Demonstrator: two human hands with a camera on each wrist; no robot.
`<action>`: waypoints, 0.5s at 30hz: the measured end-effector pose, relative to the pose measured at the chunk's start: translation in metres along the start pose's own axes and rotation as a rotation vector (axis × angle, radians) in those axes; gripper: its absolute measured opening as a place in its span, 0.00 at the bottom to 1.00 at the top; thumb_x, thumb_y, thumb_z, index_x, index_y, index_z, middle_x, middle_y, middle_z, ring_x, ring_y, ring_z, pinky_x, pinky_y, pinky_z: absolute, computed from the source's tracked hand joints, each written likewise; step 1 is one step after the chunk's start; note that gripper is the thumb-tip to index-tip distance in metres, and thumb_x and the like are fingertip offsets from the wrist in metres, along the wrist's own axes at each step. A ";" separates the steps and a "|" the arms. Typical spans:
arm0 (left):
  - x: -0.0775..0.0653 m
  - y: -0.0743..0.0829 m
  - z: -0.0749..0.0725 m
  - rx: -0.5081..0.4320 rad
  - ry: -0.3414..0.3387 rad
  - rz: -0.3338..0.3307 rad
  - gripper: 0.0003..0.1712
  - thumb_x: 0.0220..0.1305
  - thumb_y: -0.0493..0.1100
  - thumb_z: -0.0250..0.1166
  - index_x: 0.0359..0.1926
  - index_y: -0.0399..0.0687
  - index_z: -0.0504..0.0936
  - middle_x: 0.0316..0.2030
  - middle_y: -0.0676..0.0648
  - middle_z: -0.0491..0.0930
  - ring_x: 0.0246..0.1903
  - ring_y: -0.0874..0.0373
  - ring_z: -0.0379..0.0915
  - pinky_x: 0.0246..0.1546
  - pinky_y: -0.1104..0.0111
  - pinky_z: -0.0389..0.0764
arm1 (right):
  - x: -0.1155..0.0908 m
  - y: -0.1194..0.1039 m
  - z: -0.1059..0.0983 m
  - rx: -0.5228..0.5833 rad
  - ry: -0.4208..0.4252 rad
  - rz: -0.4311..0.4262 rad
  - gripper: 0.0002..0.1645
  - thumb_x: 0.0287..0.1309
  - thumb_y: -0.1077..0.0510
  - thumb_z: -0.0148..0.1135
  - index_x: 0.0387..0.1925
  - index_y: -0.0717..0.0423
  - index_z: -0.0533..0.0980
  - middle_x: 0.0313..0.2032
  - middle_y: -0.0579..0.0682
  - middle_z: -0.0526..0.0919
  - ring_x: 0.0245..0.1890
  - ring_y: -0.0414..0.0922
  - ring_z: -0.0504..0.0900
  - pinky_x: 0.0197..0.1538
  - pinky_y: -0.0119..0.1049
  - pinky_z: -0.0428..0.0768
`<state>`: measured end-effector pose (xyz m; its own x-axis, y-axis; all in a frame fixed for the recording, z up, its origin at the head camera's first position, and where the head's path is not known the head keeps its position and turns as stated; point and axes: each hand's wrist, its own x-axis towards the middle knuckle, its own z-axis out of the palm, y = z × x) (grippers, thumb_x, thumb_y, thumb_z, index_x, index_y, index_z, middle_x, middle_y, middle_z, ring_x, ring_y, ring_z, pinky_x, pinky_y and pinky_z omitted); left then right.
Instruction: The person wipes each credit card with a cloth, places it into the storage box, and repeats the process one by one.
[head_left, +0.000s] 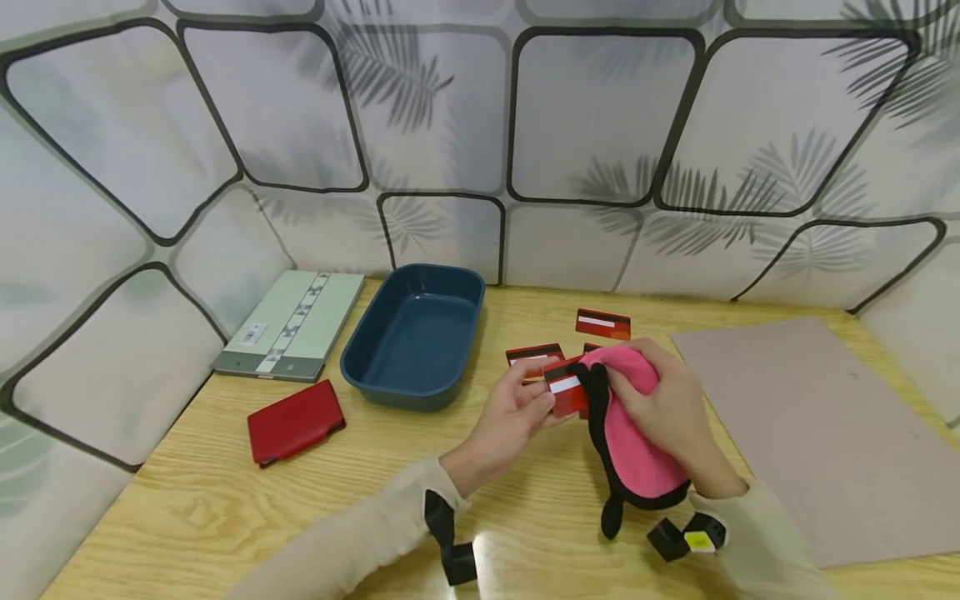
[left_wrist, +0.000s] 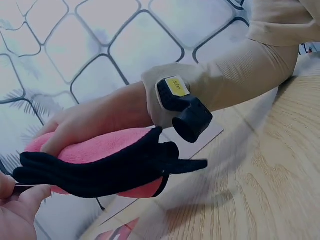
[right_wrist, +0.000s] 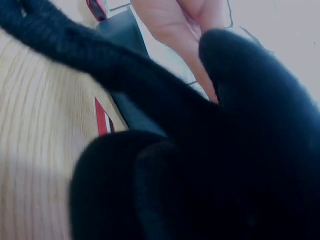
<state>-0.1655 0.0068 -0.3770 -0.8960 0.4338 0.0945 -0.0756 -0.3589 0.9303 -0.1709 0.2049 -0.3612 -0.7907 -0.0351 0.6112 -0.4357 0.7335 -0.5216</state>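
In the head view my left hand (head_left: 512, 406) pinches a red card (head_left: 568, 398) with a black stripe and a white strip, thumb in front of it. My right hand (head_left: 671, 404) grips a folded pink cloth (head_left: 637, 450) with thick black edging and a dangling black tab. The card's right end overlaps the cloth's upper black edge. From the left wrist, the card shows edge-on at the black edging (left_wrist: 95, 172) of the cloth. Dark fabric (right_wrist: 240, 165) fills most of the right wrist view, hiding the right hand's fingers.
More red cards lie behind the hands, including one card (head_left: 603, 323) at the back and another card (head_left: 532, 353) beside the left hand. Leftward are a blue tray (head_left: 352, 387), a red wallet-like case (head_left: 296, 422) and a pale green folder (head_left: 330, 308). A grey-beige board (head_left: 817, 442) lies right.
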 end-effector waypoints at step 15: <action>0.003 0.001 0.000 -0.008 -0.043 0.017 0.27 0.70 0.23 0.45 0.68 0.33 0.55 0.65 0.26 0.63 0.63 0.41 0.66 0.59 0.53 0.73 | -0.009 -0.037 0.012 -0.245 0.209 -0.165 0.13 0.44 0.59 0.68 0.33 0.60 0.77 0.26 0.58 0.80 0.15 0.51 0.74 0.15 0.41 0.73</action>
<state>-0.1686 0.0078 -0.3755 -0.8776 0.4626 0.1257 -0.0643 -0.3734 0.9254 -0.1529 0.1704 -0.3547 -0.6023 -0.0460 0.7970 -0.4143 0.8714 -0.2628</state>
